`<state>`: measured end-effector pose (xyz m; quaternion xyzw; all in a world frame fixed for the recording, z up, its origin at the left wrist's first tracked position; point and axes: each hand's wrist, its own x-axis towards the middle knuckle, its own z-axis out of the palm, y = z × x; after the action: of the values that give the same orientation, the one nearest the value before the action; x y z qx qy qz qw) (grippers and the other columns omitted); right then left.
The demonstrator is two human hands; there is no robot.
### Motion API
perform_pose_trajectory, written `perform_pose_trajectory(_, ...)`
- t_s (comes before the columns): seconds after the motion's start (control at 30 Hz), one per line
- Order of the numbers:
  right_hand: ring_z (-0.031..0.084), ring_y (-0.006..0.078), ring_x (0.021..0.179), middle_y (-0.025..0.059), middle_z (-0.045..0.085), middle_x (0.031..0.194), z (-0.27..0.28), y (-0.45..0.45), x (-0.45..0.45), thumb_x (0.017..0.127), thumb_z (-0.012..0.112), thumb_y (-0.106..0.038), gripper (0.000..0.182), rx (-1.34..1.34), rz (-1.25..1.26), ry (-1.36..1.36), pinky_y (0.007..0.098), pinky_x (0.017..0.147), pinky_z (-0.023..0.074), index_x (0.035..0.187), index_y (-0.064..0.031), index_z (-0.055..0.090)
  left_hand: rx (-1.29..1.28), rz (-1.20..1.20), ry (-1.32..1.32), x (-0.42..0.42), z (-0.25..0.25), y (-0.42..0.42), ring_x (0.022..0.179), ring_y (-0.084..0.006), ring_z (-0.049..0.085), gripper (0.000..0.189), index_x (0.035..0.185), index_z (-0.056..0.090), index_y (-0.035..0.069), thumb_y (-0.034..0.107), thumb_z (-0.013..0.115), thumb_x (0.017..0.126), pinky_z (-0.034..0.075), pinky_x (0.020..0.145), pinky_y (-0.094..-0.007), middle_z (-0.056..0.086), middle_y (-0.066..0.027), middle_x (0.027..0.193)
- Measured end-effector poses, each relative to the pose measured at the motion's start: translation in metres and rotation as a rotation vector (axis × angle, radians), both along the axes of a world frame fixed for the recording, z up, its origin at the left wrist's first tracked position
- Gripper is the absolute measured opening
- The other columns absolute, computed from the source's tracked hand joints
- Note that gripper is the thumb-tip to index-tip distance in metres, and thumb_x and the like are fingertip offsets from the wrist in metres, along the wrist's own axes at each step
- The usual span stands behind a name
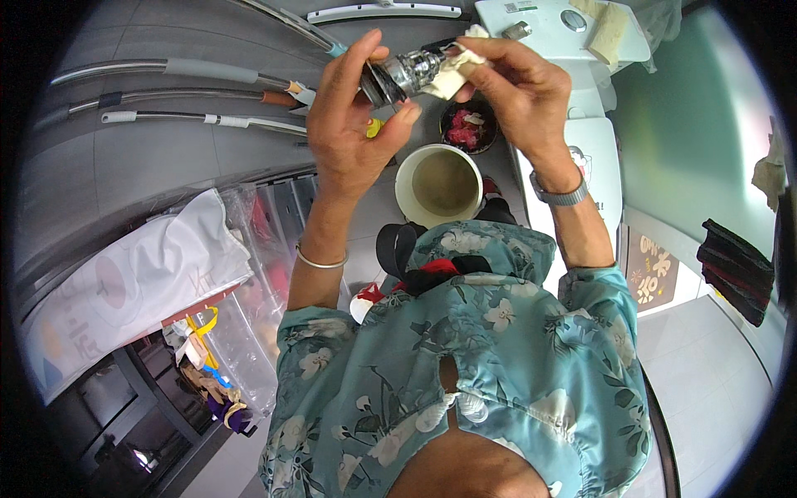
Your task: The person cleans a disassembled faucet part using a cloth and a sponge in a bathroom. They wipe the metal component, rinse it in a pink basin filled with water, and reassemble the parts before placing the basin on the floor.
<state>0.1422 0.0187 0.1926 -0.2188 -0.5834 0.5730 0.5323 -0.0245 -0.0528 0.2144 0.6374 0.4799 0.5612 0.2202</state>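
Note:
My left hand (358,124) grips a shiny, dark and clear glass-like or metal object (398,75) whose exact kind I cannot tell. In my right hand (523,93) is a crumpled pale cream cloth or tissue (453,75), touching the right end of that object. Both hands are raised above a white bucket (403,187) of cloudy brownish water. Behind the bucket stands a small dark bin (445,127) with pink and white scraps inside.
Several long metal poles (212,68) lean at the left. A white toilet (598,149) stands at the right, with a folded cream cloth (608,34) and a small glass-like piece (517,30) on its tank. A white sheet (149,286) covers things at the lower left.

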Motion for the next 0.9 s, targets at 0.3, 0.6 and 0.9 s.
perform_pose_trajectory(0.3, 0.056, 0.0087, 0.072, 0.0095, 0.062, 0.102, 0.033, -0.003, 0.012, 0.082, 0.059, -0.004, 0.022, -0.037, 0.129, 0.052, 0.0192, 0.062, 0.0468, 0.103, -0.0004, 0.062, 0.076, -0.05, -0.002, -0.009, 0.006, 0.0, 0.105, -0.0164, 0.049, 0.072, 0.125, 0.042, -0.001, -0.005, 0.073, 0.06, 0.045, 0.09, -0.027, 0.045, -0.0104, 0.117)
perform_pose_trajectory(0.6, 0.048, 0.0044, 0.058, 0.0032, 0.061, 0.078, 0.011, -0.011, -0.008, 0.087, 0.055, -0.014, 0.023, -0.252, 0.195, -0.019, 0.0165, 0.051, 0.0396, 0.105, -0.0008, 0.062, 0.108, 0.024, 0.196, -0.005, 0.006, 0.005, 0.083, -0.0111, 0.056, 0.07, 0.123, 0.047, 0.002, 0.003, 0.077, 0.06, 0.051, 0.066, -0.0203, 0.05, -0.0084, 0.111)
perform_pose_trajectory(0.9, 0.05, 0.0052, 0.056, 0.004, 0.061, 0.072, 0.005, -0.003, -0.005, 0.082, 0.057, -0.006, 0.017, -0.197, 0.174, -0.095, 0.0182, 0.049, 0.0403, 0.095, 0.002, 0.063, -0.02, 0.004, 0.328, -0.002, 0.018, -0.005, 0.1, -0.0178, 0.053, 0.066, 0.12, 0.049, -0.002, -0.007, 0.073, 0.059, 0.052, 0.077, -0.0245, 0.046, -0.0116, 0.115)
